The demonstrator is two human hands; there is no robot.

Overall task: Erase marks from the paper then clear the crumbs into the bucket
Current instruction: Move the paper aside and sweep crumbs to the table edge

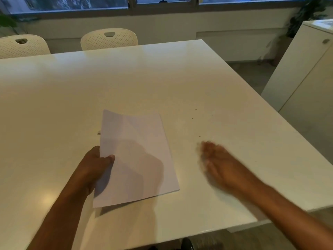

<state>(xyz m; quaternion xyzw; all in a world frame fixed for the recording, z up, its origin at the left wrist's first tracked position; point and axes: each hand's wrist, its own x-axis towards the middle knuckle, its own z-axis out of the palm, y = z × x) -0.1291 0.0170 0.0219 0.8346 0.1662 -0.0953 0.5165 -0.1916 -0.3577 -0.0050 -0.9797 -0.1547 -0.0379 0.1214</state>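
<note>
— Risk here? Paper [137, 156] pinched at its near-left edge by left hand [95, 163], lifted off the table [72, 91]; right hand [216, 163] flat-fingered, blurred, empty, just right of it.

— Could scatter the crumbs [195, 123] off the right edge. No bucket in view.

— Surroundings?

— Glossy white top, two perforated chairs [109, 40] beyond, windows [81, 2], white cabinet [302, 69] right.

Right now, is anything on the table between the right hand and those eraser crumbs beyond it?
Nothing visible. The right hand, blurred and open, is over bare table, and the crumbs lie just past its fingertips. The paper is off to the side, held by the left hand. No bucket is in view.
</note>
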